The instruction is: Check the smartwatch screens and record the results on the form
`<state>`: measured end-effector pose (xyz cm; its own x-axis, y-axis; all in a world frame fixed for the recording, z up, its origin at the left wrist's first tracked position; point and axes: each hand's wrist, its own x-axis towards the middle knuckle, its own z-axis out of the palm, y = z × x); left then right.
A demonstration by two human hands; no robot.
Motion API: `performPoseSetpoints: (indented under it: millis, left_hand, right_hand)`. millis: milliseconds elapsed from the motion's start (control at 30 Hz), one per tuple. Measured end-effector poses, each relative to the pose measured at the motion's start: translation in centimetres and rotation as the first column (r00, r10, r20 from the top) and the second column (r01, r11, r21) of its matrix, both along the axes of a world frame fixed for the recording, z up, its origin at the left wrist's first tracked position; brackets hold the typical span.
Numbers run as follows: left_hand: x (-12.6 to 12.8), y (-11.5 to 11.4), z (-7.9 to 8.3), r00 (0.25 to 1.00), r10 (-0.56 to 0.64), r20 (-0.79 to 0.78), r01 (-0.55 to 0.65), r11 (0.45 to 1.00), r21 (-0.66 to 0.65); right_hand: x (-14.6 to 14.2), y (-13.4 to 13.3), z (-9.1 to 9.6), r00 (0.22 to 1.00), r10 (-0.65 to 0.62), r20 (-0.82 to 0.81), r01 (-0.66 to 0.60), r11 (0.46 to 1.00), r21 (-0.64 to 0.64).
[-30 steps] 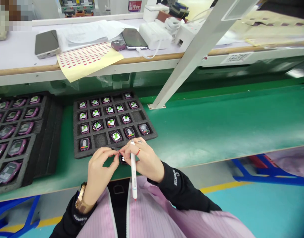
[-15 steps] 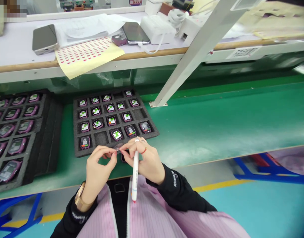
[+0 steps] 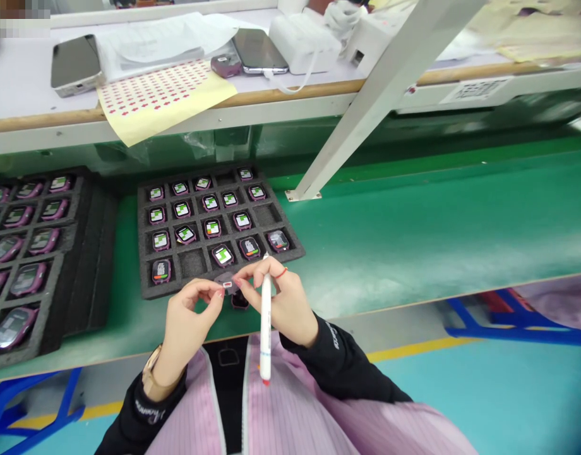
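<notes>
Film (image 3: 227, 284) turned broadside | left hand (image 3: 190, 319) pinching left edge | right hand (image 3: 290, 304) pinching right edge, gripping pen (image 3: 266, 325)

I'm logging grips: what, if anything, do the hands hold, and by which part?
Left hand and right hand pinch a small clear film by opposite edges; the right also holds a white pen near the end away from its red tip.
</notes>
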<state>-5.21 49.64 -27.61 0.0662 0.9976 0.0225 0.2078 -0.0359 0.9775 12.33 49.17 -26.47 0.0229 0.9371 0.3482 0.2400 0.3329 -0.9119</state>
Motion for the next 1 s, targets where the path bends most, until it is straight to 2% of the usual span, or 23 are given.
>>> performPoseSetpoints:
  millis: [133,267,333,433,533,667,833,1000]
  left_hand:
    - [0.0,0.2,0.0,1.0,-0.017,0.001,0.017,1.0,-0.002]
    - [0.0,0.3,0.0,0.999,-0.028,-0.016,0.028,1.0,-0.007]
    - [-0.1,0.4,0.1,0.999,-0.024,-0.032,0.024,1.0,-0.002]
    - [-0.1,0.4,0.0,0.999,0.018,-0.047,-0.019,1.0,-0.01]
    - [0.1,0.5,0.0,0.998,0.058,-0.04,-0.059,0.998,-0.021]
    - [0.3,0.6,0.0,0.997,0.064,-0.033,-0.065,0.998,-0.013]
    - [0.5,0.5,0.0,0.997,0.065,-0.051,-0.066,0.998,-0.019]
    - [0.5,0.2,0.0,0.989,0.074,-0.13,-0.067,0.996,0.056]
  right_hand:
    - [-0.2,0.1,-0.5,0.988,0.019,-0.154,-0.036,0.993,-0.112]
    - [-0.3,0.2,-0.9,0.977,0.037,-0.209,-0.066,0.988,-0.137]
    - [-0.5,0.2,-1.0,0.989,-0.002,-0.145,-0.008,0.997,-0.071]
    - [-0.6,0.1,-0.8,0.991,-0.131,0.035,0.123,0.977,0.173]
    - [-0.7,0.1,-0.9,0.974,-0.147,0.174,0.082,0.938,0.337]
    - [-0.7,0.2,-1.1,0.951,-0.107,0.291,-0.003,0.936,0.353]
    - [-0.4,0.6,-0.9,0.943,-0.048,0.328,-0.072,0.936,0.345]
    - [0.2,1.0,-0.8,0.9,0.027,0.436,-0.18,0.932,0.314]
